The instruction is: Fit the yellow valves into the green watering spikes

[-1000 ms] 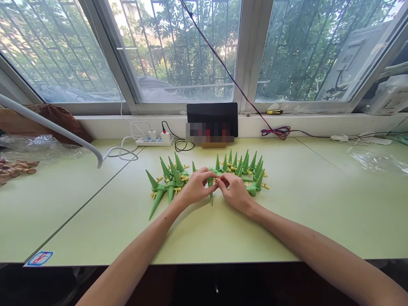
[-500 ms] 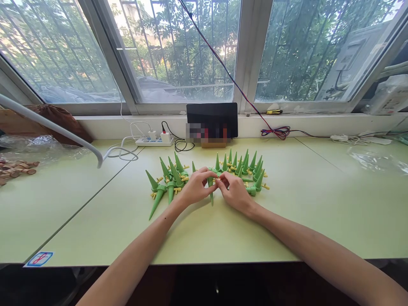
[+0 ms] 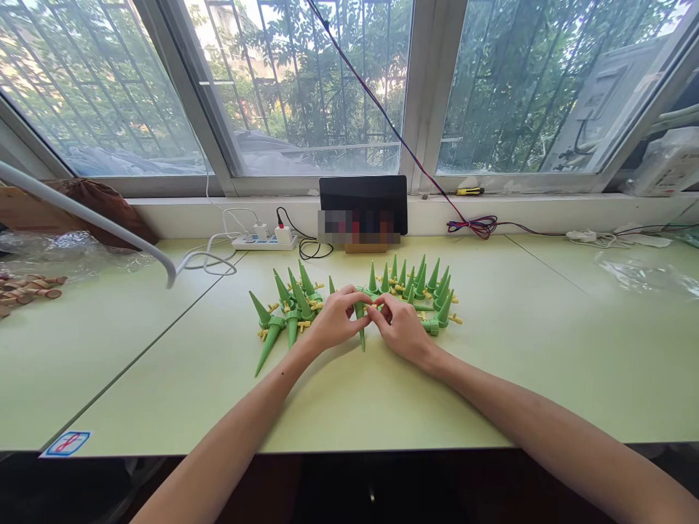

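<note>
1. Hands: left hand [image 3: 339, 320] grasps a green spike [image 3: 360, 314] between thumb and index finger; right hand [image 3: 405, 327] has fingertips closed at a small yellow valve [image 3: 372, 306] beside it, apparently pinching it. Fingers hide the joint; cannot tell how far the valve is seated.
2. Position: held spike is between the hands, point toward the wearer, above the table [image 3: 382, 407]. Left cluster [image 3: 302, 300] of spikes lies beyond and left of the left hand; right cluster [image 3: 444, 309] lies beyond and right of the right hand's fingers.
3. Risk, judged: valve could slip out and drop between the hands, since only fingertips bear on so small a part.
4. Risk, judged: a push off the bore's line could jam or mark the valve; cause, spike tilting in the left grip.
5. Risk, judged: knuckles could knock over nearby upright spikes, as both clusters lie close to the hands.
6. Change against the earlier frame: right thumb sits slightly nearer the left hand; held spike's point is marginally higher. Both grips otherwise look alike. No shift seen in either cluster.
</note>
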{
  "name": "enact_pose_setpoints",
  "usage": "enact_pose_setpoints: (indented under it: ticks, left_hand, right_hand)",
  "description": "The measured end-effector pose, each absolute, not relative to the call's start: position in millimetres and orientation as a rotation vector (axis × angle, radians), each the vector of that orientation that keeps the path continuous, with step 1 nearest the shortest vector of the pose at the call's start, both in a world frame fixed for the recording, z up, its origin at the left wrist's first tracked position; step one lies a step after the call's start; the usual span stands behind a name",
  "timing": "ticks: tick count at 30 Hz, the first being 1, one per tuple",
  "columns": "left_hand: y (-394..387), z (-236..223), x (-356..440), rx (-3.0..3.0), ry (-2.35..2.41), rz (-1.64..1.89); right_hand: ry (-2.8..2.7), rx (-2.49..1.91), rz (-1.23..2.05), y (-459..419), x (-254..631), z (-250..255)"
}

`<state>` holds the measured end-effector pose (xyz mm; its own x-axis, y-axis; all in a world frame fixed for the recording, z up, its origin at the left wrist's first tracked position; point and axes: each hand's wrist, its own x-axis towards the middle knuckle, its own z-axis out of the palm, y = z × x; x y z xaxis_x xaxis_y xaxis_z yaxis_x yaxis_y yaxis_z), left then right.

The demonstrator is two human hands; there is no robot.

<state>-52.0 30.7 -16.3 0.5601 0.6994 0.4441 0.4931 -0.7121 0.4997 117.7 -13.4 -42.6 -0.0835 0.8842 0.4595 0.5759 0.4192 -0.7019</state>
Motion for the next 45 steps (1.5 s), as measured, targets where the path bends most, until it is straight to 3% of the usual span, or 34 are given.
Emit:
enact_pose_setpoints:
  ticks: [45]
  left_hand:
    - [29.9, -17.9, -51.9, 2.491, 0.967, 0.887]
  right_hand:
    - [-1.782, -1.292, 0.442, -14.0, 118.5, -42.6]
